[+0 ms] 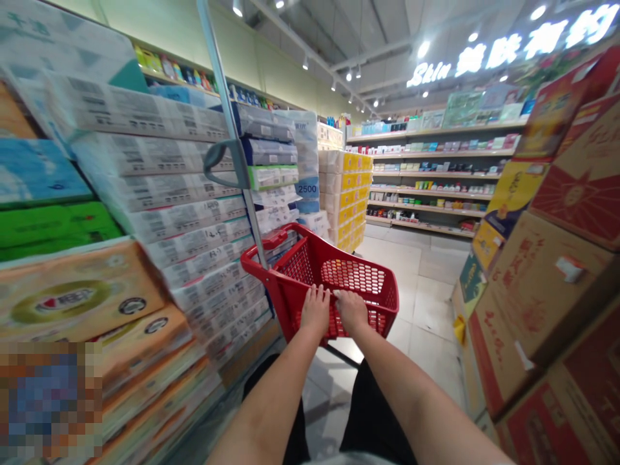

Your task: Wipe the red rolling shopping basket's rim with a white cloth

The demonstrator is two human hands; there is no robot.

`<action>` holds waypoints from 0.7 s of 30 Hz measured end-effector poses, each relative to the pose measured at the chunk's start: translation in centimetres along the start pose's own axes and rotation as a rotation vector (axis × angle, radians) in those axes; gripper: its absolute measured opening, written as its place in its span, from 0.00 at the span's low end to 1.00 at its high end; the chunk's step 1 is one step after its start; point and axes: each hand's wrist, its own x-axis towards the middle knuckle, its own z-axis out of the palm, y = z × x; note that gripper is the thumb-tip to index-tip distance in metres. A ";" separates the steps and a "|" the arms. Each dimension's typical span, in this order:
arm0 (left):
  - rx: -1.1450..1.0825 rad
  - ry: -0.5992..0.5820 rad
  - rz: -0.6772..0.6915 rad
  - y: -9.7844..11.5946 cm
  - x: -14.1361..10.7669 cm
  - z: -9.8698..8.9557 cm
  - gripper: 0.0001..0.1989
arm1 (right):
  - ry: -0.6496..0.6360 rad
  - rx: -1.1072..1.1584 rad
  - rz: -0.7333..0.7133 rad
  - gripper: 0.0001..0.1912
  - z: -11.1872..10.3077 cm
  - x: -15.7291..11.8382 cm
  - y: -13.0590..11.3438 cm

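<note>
A red plastic shopping cart [285, 297] with mesh sides stands in front of me, turned sideways. My left hand [316, 310] lies over its near rim, with the fingers bent over the edge. Close beside it on the right, my right hand [351, 311] is curled over the same rim. The thumbs and fingertips are partly hidden. I see nothing inside the part of the basket in view. From the cart's handle end rises a tall metal pole [216, 61] with a grey loop grip [239, 165] on it.
Stacked tissue packs [194, 213] line the left side, with orange packs [82, 290] nearest me. Yellow-and-white packs [346, 200] stand beyond the cart. Cardboard cartons [533, 278] are piled on the right. Shelves of small goods [436, 155] cross the far end above a tiled floor [411, 310].
</note>
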 end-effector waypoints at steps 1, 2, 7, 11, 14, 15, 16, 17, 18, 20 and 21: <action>-0.002 -0.002 0.005 -0.1 0.0 -0.1 0.26 | -0.027 0.003 -0.003 0.14 -0.2 0.4 0.1; -0.002 -0.005 0.008 -0.1 0.0 -0.2 0.26 | -0.052 0.008 -0.007 0.12 -0.4 0.7 0.2; 0.006 -0.009 -0.004 -0.3 -0.1 0.0 0.27 | -0.010 0.006 0.006 0.14 -0.4 0.1 0.0; 0.004 -0.010 0.001 -0.6 -0.1 0.2 0.27 | 0.013 0.018 0.027 0.15 -0.3 -0.3 -0.4; 0.002 -0.011 0.003 -0.8 -0.1 0.1 0.27 | -0.060 0.034 0.038 0.11 -0.8 0.9 -0.3; 0.001 -0.014 0.000 -0.8 -0.1 0.0 0.27 | -0.065 0.031 0.039 0.10 -0.9 1.1 -0.3; 0.000 -0.018 -0.003 -0.8 -0.1 -0.1 0.26 | -0.061 0.028 0.042 0.11 -0.8 1.1 -0.4; -0.001 -0.022 -0.006 -0.8 -0.1 -0.1 0.26 | -0.049 0.023 0.043 0.12 -0.8 0.8 -0.5; -0.001 -0.026 -0.009 -0.9 0.0 -0.1 0.26 | -0.026 0.015 0.037 0.14 -0.6 0.4 -0.6; 0.002 -0.036 -0.010 -1.0 0.1 -0.1 0.26 | 0.004 -0.006 0.017 0.16 -0.4 -0.4 -0.9; 0.004 -0.041 -0.009 -1.0 0.1 -0.1 0.26 | 0.002 -0.017 0.006 0.17 -0.3 -0.5 -0.9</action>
